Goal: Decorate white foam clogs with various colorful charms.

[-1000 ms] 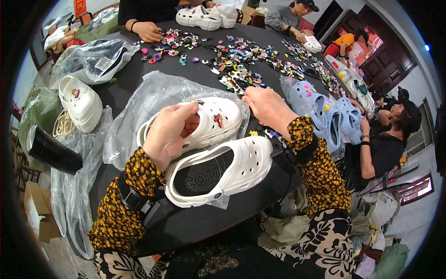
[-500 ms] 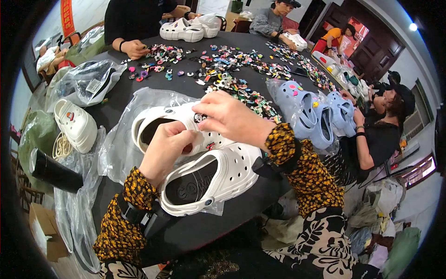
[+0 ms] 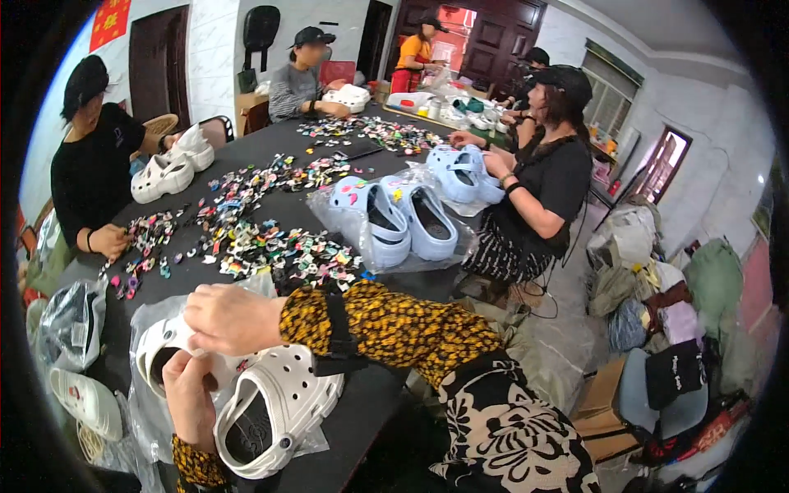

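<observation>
1. White foam clog (image 3: 177, 349), lying on a clear plastic bag (image 3: 148, 419) at the near left corner of the dark surface (image 3: 362, 411), is under both hands in the head view.
2. Left hand (image 3: 191, 394) comes from below and grips the clog at its opening; its fingers are curled, but what they pinch I cannot tell.
3. Right hand (image 3: 234, 319) reaches across the body and lies over the toe part, fingers bent down and pressed on it; a charm under the fingertips is not visible.
4. Second white clog (image 3: 275, 411) lies just beside, touching the first one, sole side toward the near edge.
5. Loose coloured charms (image 3: 246, 246) are spread toward the middle of the surface, and a pale blue pair (image 3: 394, 218) lies farther right.
6. To do it well, I think the left hand must keep the clog from sliding on the bag while the right presses straight down.
</observation>
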